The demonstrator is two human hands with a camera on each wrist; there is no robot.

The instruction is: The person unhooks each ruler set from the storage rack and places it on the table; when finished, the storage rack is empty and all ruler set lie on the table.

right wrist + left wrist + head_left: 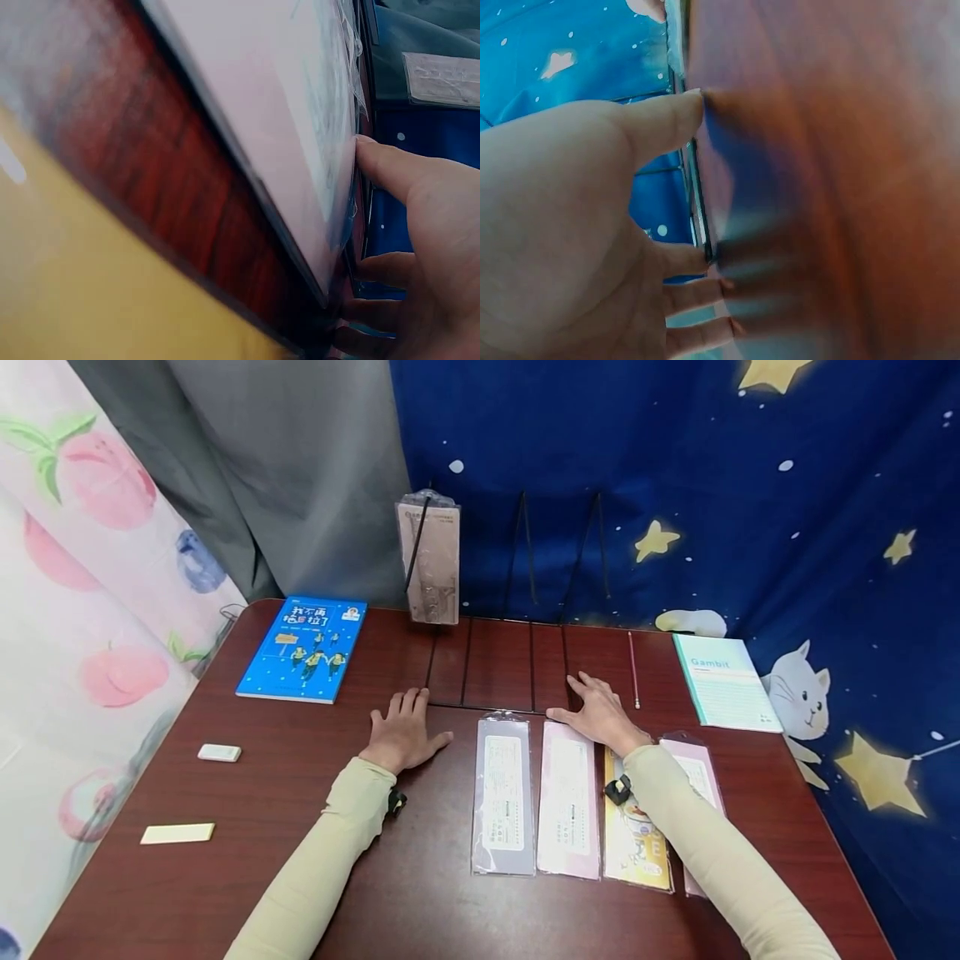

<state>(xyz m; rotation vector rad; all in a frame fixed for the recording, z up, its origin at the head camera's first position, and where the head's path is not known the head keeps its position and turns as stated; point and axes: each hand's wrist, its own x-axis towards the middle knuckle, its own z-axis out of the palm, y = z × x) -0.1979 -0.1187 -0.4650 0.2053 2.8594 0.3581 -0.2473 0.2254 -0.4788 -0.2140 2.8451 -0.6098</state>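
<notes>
My left hand (403, 733) rests on the table with fingers spread, its fingertips by the left front corner of a black wire rack (467, 660). The right hand (600, 714) lies with straight fingers near the rack's right front corner. In the right wrist view its thumb reaches the end of a pink flat package (285, 150). Left of that package lies a grey flat package (505, 793); to its right are a yellow package (637, 835) and another pink package (693, 768), partly under my right forearm. A pale package (435, 560) stands upright in the rack's left part.
A blue book (303, 652) lies at the back left. Nearer on the left are a white eraser-like block (219, 752) and a pale yellow strip (177, 834). A pencil (634, 672) and a light notebook (727, 681) lie at the back right. Curtains (675, 443) hang behind the table.
</notes>
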